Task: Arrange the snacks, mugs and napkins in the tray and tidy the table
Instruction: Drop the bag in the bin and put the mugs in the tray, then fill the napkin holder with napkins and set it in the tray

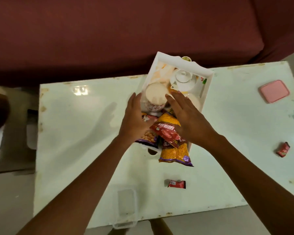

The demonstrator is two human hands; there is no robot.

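both hands, left hand (134,119) and right hand (187,119), flat and spread, flank an inverted mug (154,99); a sideways nudge could topple it onto the snack packets (170,138) beneath the palms.

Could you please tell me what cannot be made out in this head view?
- Tray floor: hidden by mugs, snack packets and both hands.
- Left hand grip on the floral mug: fingers hidden behind it.
- Small red packets: print too small to read.
- Clear container: cut off by the table edge glare.

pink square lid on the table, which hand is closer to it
Right. The right hand lies over the tray's snack packets, on the side toward the pink square lid; the left hand is farther away.
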